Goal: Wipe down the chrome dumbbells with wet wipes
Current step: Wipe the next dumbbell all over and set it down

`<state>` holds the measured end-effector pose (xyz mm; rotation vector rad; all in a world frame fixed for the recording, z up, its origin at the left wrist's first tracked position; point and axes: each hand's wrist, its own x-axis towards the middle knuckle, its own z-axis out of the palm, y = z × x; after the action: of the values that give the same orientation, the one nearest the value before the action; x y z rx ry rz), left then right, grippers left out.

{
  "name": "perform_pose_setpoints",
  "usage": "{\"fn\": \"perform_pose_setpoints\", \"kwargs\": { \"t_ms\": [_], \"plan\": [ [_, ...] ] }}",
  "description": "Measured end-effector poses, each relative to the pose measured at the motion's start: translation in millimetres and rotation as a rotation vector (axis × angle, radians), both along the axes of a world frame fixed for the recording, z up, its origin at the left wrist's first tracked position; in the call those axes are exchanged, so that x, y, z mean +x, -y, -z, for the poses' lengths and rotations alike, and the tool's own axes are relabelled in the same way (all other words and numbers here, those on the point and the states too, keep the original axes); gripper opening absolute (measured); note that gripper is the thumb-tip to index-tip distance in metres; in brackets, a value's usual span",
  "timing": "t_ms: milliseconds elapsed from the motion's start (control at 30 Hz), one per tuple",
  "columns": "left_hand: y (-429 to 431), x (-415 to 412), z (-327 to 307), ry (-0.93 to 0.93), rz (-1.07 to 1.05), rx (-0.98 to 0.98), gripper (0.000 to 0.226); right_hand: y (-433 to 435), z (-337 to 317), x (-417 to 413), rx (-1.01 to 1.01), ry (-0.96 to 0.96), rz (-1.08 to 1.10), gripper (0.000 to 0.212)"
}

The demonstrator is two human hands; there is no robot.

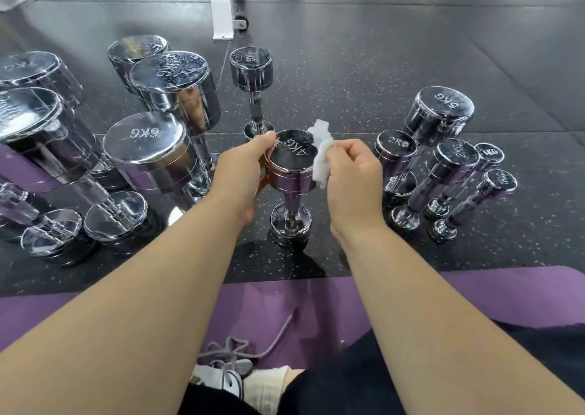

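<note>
4KG dumbbell (292,158) stood on end on the speckled rubber floor (348,82), dead centre, just past the purple mat (269,304). Left hand (243,167) was curled round the upper head from the left side, bracing it. Right hand (351,177) pinched a bunched white wet wipe (323,152) against the right rim of that same head; part of the wipe stuck up above the fingers. The stamped top face was mostly uncovered.

Handling, my read: solid chrome, stiff, heavy for its size, and slick, more so once wet. Balanced on one small head it looked tippy, so the top head was the sensible place to steady it. For lifting, the handle between the heads would grip better than the polished ends. The wipe was limp and light, and would need a firm pinch or it would bunch and slide.

Others stood upright around it: 6KG dumbbell (145,148) and bigger ones left, 5KG dumbbell (440,110) and smaller ones right.
</note>
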<state>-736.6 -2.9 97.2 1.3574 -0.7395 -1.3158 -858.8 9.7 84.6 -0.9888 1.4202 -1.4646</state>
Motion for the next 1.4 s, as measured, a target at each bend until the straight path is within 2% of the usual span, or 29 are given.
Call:
{"fn": "perform_pose_setpoints", "kwargs": {
  "t_ms": [67, 200, 300, 367, 467, 633, 733, 800, 900, 1033, 1133, 1200, 1300, 1400],
  "plan": [
    [0, 0, 0, 0.006, -0.002, 0.003, 0.018, -1, 4, 2, 0.050, -0.050, -0.003, 0.023],
    [-1, 1, 1, 0.023, -0.002, -0.007, 0.020, -25, 18, 24, 0.013, -0.328, 0.094, 0.033],
    [-1, 0, 3, 0.005, 0.015, -0.020, 0.019, -20, 7, 28, -0.053, -0.224, 0.144, 0.034],
    [0, 0, 5, 0.004, 0.016, -0.022, 0.018, -19, 9, 30, 0.000, -0.144, 0.114, 0.036],
    [2, 1, 7, -0.021, 0.026, -0.018, 0.018, -30, 13, 35, 0.051, -0.102, 0.065, 0.039],
    [5, 2, 12, -0.121, 0.011, 0.010, 0.017, -23, 13, 38, 0.032, -0.090, 0.135, 0.038],
    [6, 2, 13, -0.149, 0.007, 0.011, 0.015, -28, 15, 35, 0.132, 0.017, 0.216, 0.027],
    [5, 2, 14, -0.154, 0.006, 0.010, 0.015, -25, 10, 29, 0.119, 0.077, 0.261, 0.015],
    [2, 2, 13, -0.132, -0.002, 0.005, 0.017, -18, 4, 22, 0.111, 0.196, 0.264, 0.025],
    [3, 6, 13, -0.134, 0.002, 0.003, 0.019, -33, 10, 33, 0.114, 0.124, 0.150, 0.031],
    [1, 5, 14, -0.171, 0.031, 0.010, 0.018, -30, 14, 32, 0.099, 0.120, 0.166, 0.027],
    [-3, 8, 13, -0.210, 0.044, 0.022, 0.014, -29, 18, 34, 0.132, 0.122, 0.151, 0.022],
    [-7, 16, 14, -0.259, 0.048, 0.063, 0.017, -34, 25, 48, 0.166, 0.036, 0.001, 0.005],
    [-14, 19, 12, -0.258, 0.066, 0.081, 0.021, -33, 24, 50, 0.166, 0.038, -0.021, 0.017]
  ]
}}
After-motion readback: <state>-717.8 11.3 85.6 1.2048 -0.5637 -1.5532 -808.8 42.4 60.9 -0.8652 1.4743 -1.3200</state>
